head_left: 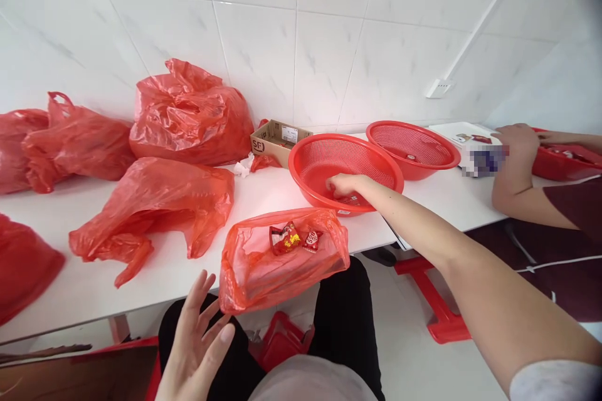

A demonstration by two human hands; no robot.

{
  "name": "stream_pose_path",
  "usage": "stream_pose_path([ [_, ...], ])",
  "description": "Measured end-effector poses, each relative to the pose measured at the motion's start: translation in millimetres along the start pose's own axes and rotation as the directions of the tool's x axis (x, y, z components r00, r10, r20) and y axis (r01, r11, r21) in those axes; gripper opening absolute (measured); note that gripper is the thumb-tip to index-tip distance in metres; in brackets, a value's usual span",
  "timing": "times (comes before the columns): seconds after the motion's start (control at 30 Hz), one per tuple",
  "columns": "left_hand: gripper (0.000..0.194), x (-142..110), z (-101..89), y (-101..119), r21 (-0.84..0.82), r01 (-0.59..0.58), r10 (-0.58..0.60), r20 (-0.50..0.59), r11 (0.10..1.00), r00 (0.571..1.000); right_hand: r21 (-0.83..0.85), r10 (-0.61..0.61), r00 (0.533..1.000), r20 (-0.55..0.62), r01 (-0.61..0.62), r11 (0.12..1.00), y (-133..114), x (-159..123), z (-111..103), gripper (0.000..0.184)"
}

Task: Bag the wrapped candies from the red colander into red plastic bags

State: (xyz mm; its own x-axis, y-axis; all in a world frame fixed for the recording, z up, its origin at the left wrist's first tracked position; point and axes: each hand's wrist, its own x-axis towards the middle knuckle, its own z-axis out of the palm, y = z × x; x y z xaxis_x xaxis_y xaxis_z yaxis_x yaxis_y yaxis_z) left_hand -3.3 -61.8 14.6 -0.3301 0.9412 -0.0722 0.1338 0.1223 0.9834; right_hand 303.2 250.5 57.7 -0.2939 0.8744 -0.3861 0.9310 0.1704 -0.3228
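My right hand [345,184] reaches down into a red plastic colander basket [301,169], fingers curled near its bottom. Whatever those fingers hold is hidden; a small red packet [353,199] lies just beside them. In front of me, a red plastic bag [254,288] sits at the table edge with its mouth wide. Inside it are a red and yellow snack packet [285,239] and a smaller red packet [311,239] marked 520. My left hand [200,332] hovers at the bag's near left corner, fingers spread, holding nothing.
Filled red bags [188,116] stand against the tiled wall, and a crumpled red bag [164,200] lies left on the white table. A cardboard box [273,141] and a second red basket [409,166] stand behind. At right, another person's hand [520,141] is near a red container [559,163].
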Motion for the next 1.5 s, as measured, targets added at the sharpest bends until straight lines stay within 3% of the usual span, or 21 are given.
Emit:
stream_pose_path([
  [0.13, 0.074, 2.0, 2.5, 4.4, 0.061, -0.059, 0.06, -0.012, 0.996, 0.998, 0.179, -0.134, 0.985, -0.108, 0.152, 0.972, -18.1, -16.0, -16.6, 0.023],
  [0.2, 0.078, 4.9, 4.9, 4.4, 0.132, -0.141, 0.146, -0.03, 0.981, 0.989, 0.302, -0.246, 0.956, -0.158, 0.284, 0.91, -32.8, -31.1, -17.0, 0.026],
  [0.27, 0.073, 8.7, 7.4, 2.5, 0.22, -0.221, 0.232, -0.024, 0.95, 0.972, 0.469, -0.419, 0.897, -0.14, 0.433, 0.77, -52.1, -48.3, -6.1, 0.022],
  [0.33, 0.056, 13.0, 9.4, 0.6, 0.3, -0.251, 0.26, 0.012, 0.92, 0.966, 0.602, -0.585, 0.809, -0.059, 0.496, 0.626, -73.8, -64.4, 13.4, 0.018],
  [0.4, 0.043, 17.1, 10.4, 0.6, 0.352, -0.218, 0.211, 0.059, 0.91, 0.976, 0.589, -0.636, 0.771, -0.015, 0.521, 0.618, -93.4, -75.9, 33.1, 0.019],
  [0.5, 0.043, 21.2, 10.7, 4.0, 0.337, -0.164, 0.146, 0.079, 0.927, 0.986, 0.489, -0.559, 0.814, -0.157, 0.556, 0.672, -105.5, -79.7, 42.3, 0.021],
  [0.57, 0.045, 22.3, 10.4, 5.8, 0.291, -0.172, 0.162, 0.056, 0.941, 0.985, 0.45, -0.486, 0.823, -0.295, 0.568, 0.689, -95.8, -74.0, 31.2, 0.02],
  [0.63, 0.049, 22.9, 9.7, 4.7, 0.252, -0.188, 0.184, 0.041, 0.949, 0.982, 0.316, -0.402, 0.851, -0.337, 0.505, 0.804, -73.4, -65.5, 13.7, 0.025],
  [0.7, 0.054, 23.5, 8.8, 0.8, 0.235, -0.199, 0.193, 0.047, 0.951, 0.98, 0.061, -0.281, 0.934, -0.221, 0.301, 0.952, -45.1, -57.6, 0.4, 0.035],
  [0.73, 0.057, 23.9, 8.5, -1.6, 0.23, -0.202, 0.196, 0.051, 0.952, 0.979, -0.057, -0.201, 0.971, -0.128, 0.195, 0.979, -31.3, -54.3, -2.5, 0.037],
  [0.8, 0.059, 24.4, 8.7, -5.4, 0.219, -0.209, 0.202, 0.052, 0.953, 0.978, -0.197, -0.067, 0.998, 0.008, 0.068, 0.978, -8.8, -49.0, -0.8, 0.031],
  [0.9, 0.059, 24.6, 11.0, -5.8, 0.197, -0.187, 0.183, 0.034, 0.963, 0.982, -0.237, -0.005, 0.999, 0.038, 0.014, 0.971, 9.5, -41.8, 10.5, 0.016],
  [1.2, 0.062, 26.3, 13.6, -4.9, 0.198, -0.202, 0.199, 0.033, 0.959, 0.979, -0.306, 0.108, 0.99, 0.09, -0.076, 0.949, 22.7, -15.6, 12.9, 0.04],
  [1.37, 0.063, 23.9, 13.2, -4.2, 0.181, -0.185, 0.186, 0.014, 0.966, 0.983, -0.349, 0.15, 0.984, 0.099, -0.107, 0.931, 25.1, -7.0, 12.6, 0.027],
  [1.5, 0.062, 22.6, 13.1, -2.3, 0.19, -0.196, 0.195, 0.022, 0.962, 0.981, -0.321, 0.152, 0.985, 0.08, -0.119, 0.94, 27.1, -5.3, 11.2, 0.033],
])
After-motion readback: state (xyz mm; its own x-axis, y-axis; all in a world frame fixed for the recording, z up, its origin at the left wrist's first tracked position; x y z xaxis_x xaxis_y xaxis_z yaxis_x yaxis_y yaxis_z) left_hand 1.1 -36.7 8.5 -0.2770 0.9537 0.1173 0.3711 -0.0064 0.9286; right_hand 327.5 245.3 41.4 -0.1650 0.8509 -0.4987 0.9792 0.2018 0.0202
